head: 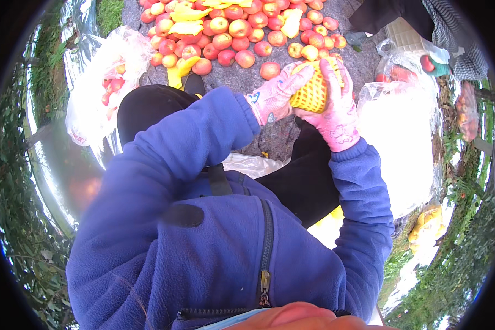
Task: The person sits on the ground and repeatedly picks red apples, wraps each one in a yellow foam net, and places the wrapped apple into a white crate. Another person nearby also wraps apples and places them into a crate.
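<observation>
Both my hands wear pink patterned gloves and hold a yellow foam fruit net (313,93) between them, above the grey felt blanket. My left hand (282,90) grips its left side. My right hand (332,109) wraps the right and lower sides, fingers pointing up. The net bulges into a rounded shape; whatever fills it is mostly covered. A heap of red and yellow apples (239,29) lies just beyond my hands. One loose apple (270,70) sits close to my left hand. Flat yellow foam nets (187,27) lie on the heap.
A clear plastic bag with apples (115,84) stands at left. At right, a white, overexposed plastic-lined container (400,144) stands near my right arm. Beyond it another person's gloved hand (440,69) holds an apple. A bag of yellow nets (427,227) lies at lower right.
</observation>
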The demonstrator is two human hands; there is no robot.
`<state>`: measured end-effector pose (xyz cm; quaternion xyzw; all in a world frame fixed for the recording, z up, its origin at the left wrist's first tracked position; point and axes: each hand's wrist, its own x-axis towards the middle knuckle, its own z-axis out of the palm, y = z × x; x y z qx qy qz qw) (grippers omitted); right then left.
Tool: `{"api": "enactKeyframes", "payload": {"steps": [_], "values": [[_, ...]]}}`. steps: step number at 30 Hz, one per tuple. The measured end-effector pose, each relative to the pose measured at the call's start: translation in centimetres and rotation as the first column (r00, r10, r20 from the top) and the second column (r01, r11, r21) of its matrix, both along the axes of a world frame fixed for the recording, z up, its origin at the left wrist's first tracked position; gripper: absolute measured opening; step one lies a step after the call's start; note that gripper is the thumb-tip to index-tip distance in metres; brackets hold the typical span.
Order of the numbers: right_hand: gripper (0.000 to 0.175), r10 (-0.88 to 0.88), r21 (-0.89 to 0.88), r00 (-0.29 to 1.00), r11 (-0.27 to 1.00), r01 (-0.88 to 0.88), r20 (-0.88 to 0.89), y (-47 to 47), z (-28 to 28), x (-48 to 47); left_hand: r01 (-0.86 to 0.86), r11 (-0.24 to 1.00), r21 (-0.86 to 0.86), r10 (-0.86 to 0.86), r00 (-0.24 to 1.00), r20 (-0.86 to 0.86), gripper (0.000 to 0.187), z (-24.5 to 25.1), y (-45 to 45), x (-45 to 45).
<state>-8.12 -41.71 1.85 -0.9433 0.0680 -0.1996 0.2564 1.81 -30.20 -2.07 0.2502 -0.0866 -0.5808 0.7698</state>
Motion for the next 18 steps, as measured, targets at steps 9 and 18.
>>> {"api": "enactKeyframes", "payload": {"steps": [9, 18], "values": [[0.09, -0.622, 0.95, 0.719, 0.184, -0.252, 0.311, -14.8, -5.1, -11.0, 0.125, 0.991, 0.039, -0.121, 0.77, 0.626, 0.057, -0.6, -1.3, 5.7], [0.062, -0.74, 0.589, 0.343, -0.088, 0.803, -0.578, -32.7, -20.0, -29.3, -0.389, 0.519, 0.762, -0.844, -0.087, 0.53, 0.087, -26.4, -5.0, 11.3]]}}
